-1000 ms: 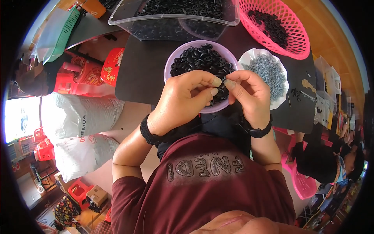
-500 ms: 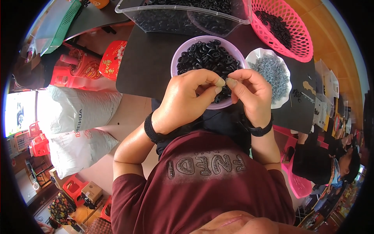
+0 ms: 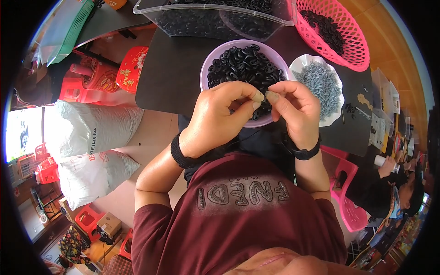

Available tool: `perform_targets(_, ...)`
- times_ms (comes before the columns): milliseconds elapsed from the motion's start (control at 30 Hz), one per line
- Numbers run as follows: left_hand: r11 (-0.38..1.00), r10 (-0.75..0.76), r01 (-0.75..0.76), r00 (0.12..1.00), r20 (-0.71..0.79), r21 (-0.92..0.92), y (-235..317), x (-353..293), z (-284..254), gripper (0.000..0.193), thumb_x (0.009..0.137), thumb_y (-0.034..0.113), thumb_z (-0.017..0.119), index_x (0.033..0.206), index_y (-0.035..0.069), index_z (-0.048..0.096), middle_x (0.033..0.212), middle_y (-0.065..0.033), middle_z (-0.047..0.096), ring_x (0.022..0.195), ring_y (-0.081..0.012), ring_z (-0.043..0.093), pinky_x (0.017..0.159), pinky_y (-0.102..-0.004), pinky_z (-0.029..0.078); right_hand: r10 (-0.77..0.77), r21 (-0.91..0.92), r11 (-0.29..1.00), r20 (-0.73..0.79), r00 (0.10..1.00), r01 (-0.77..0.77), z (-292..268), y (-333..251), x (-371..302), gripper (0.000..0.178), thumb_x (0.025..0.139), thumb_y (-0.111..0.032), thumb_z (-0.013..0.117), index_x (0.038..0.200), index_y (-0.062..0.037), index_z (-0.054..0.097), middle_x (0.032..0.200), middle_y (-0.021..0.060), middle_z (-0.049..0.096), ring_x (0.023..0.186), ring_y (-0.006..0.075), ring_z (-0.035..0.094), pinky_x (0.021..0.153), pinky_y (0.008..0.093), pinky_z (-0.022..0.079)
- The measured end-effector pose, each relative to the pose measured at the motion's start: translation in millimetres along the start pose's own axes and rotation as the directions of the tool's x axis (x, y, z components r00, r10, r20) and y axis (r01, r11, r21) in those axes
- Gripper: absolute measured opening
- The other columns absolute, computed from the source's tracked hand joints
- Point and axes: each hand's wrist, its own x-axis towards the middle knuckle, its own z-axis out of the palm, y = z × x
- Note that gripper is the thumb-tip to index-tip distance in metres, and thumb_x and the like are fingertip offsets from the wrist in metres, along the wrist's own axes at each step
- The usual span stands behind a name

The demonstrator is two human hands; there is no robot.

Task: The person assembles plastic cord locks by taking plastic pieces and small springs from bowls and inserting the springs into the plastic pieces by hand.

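Both hands meet over the near part of a lilac bowl point(image 3: 206, 68) heaped with small black ring-shaped plastic pieces point(image 3: 243, 64). My left hand point(image 3: 224, 107) pinches with thumb and index finger. Facing it, almost fingertip to fingertip, my right hand point(image 3: 295, 107) pinches too. Whatever sits between the fingertips is too small and covered to make out. Just right of the bowl, partly behind my right hand, is a white scalloped dish point(image 3: 338, 103) full of small grey metal screws point(image 3: 318, 85).
A clear plastic bin point(image 3: 183, 27) of black pieces stands beyond the bowl on the dark table point(image 3: 160, 87). At far right sits a pink woven basket point(image 3: 357, 46) with black pieces. White sacks point(image 3: 96, 128) lie left. Another person point(image 3: 380, 183) holds a white cylinder near a pink chair point(image 3: 350, 201).
My hands stay pinched in nearly the same place. At the right, the other person's hand has come into view with a white cylinder.
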Motion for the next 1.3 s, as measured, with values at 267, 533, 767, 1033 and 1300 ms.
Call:
perform_targets(267, 0.999, -0.006, 0.005, 1.0, -0.017, -0.05, -4.1, 0.1, 3.4, 0.009, 0.087, -0.004, 0.065, 0.096, -0.003, 0.063, 0.086, -0.0074, 0.069, 0.077, -0.0121, 0.068, 0.068, -0.0238, 0.056, 0.038, -0.053, 0.998, 0.023, 0.999, -0.036, 1.0, -0.5, -0.2, 0.01, 0.088, -0.004, 0.069, 0.098, -0.0013, 0.067, 0.076, -0.0024, 0.062, 0.062, 0.0019, 0.053, 0.054, 0.016, 0.041)
perform_targets(533, 0.927, -0.204, 0.18, 0.978, -0.04, -0.33, -4.6, 0.3, 7.1, 0.01, 0.085, -0.002, 0.066, 0.095, -0.001, 0.064, 0.084, -0.0046, 0.069, 0.073, -0.0087, 0.066, 0.065, -0.0222, 0.054, 0.075, -0.056, 0.996, 0.036, 0.997, -0.073, 0.1, -1.9, -1.0, 0.018, 0.086, -0.004, 0.071, 0.104, -0.001, 0.068, 0.081, -0.0004, 0.064, 0.066, 0.0037, 0.056, 0.057, 0.018, 0.044)
perform_targets(767, 0.892, -0.285, 0.283, 0.957, 0.048, -0.353, 0.5, 5.0, -0.7, 0.012, 0.087, -0.003, 0.066, 0.097, 0.001, 0.06, 0.09, -0.0053, 0.067, 0.075, -0.0095, 0.063, 0.061, -0.0202, 0.05, -0.315, -0.498, 0.802, 0.113, 0.942, 0.328, 2.5, 0.9, -5.2, 0.036, 0.074, 0.003, 0.077, 0.109, -0.0031, 0.069, 0.079, 0.0071, 0.065, 0.064, 0.0124, 0.061, 0.059, 0.0238, 0.049)
perform_targets(1033, 0.862, -0.277, 0.276, 0.959, 0.059, -0.426, 2.7, 7.2, -0.1, 0.016, 0.085, -0.002, 0.069, 0.091, 0.005, 0.057, 0.084, -0.0032, 0.067, 0.067, -0.0068, 0.059, 0.056, -0.0186, 0.046, -0.406, -0.552, 0.725, 0.139, 0.903, 0.411, 4.5, 0.8, -6.6, 0.034, 0.073, 0.005, 0.075, 0.105, -0.0024, 0.069, 0.079, 0.0102, 0.065, 0.064, 0.0186, 0.063, 0.056, 0.0279, 0.051)
perform_targets(1300, 0.859, -0.297, 0.302, 0.952, 0.077, -0.413, -0.3, 6.5, 1.7, 0.017, 0.085, -0.003, 0.068, 0.091, 0.005, 0.054, 0.085, -0.005, 0.067, 0.066, -0.0071, 0.06, 0.055, -0.0197, 0.049, -0.443, -0.542, 0.709, 0.155, 0.883, 0.451, 3.7, 4.9, -8.4, 0.031, 0.074, 0.006, 0.073, 0.103, -0.0009, 0.068, 0.08, 0.0114, 0.066, 0.063, 0.0206, 0.063, 0.056, 0.0288, 0.052)
